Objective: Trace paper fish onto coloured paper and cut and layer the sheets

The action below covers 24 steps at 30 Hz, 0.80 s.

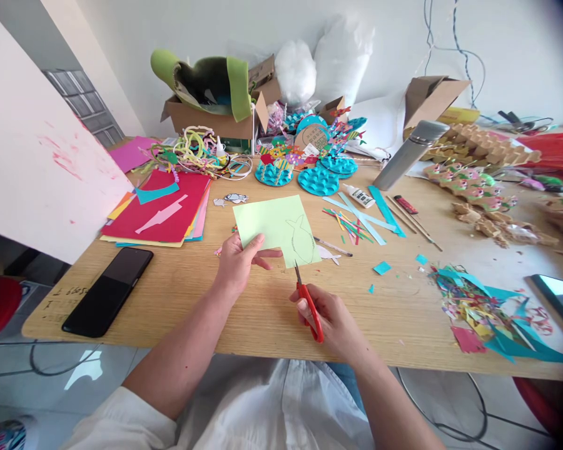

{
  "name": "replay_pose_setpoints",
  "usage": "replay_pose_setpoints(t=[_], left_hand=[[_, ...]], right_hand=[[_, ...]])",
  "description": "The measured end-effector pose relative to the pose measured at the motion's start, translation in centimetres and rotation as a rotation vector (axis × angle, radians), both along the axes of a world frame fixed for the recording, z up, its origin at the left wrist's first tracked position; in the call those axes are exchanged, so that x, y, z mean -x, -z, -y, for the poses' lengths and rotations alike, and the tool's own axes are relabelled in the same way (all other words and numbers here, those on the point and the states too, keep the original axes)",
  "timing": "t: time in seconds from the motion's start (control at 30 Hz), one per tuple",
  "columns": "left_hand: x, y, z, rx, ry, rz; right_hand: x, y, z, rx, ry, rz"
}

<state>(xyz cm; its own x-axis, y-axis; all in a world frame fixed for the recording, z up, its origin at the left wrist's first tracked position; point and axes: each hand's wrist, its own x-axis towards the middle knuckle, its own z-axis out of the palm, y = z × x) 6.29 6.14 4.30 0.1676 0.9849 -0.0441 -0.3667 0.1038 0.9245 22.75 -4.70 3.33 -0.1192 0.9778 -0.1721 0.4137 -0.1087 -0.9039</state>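
My left hand point(238, 262) pinches the lower left part of a light green paper point(267, 222) between thumb and fingers, holding it above the wooden table. A fish-like outline point(302, 240) is drawn in pencil on the paper's right side. Red-handled scissors point(315, 315) are in my right hand point(331, 319), with fingers in the loops. The blade tips point up and meet the paper's bottom edge, just below the drawn outline. Partly behind the paper lie a pen point(335, 247) and a white paper cutout point(327, 254).
A black phone point(107, 292) lies at the left, near stacked coloured papers point(169, 215). Behind stand blue flower crafts point(319, 180) and a grey flask point(410, 156). Glue point(359, 196) and paper strips point(356, 215) lie right of centre; paper scraps point(483, 306) are piled at the right.
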Motion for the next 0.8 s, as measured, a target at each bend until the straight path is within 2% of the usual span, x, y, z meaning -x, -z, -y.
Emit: replay_pose_setpoints(t=[0.8], left_hand=[[-0.08,0.46,-0.08,0.027,0.027,-0.012]], right_hand=[[-0.42,0.21,-0.09,-0.008,0.014,-0.043]])
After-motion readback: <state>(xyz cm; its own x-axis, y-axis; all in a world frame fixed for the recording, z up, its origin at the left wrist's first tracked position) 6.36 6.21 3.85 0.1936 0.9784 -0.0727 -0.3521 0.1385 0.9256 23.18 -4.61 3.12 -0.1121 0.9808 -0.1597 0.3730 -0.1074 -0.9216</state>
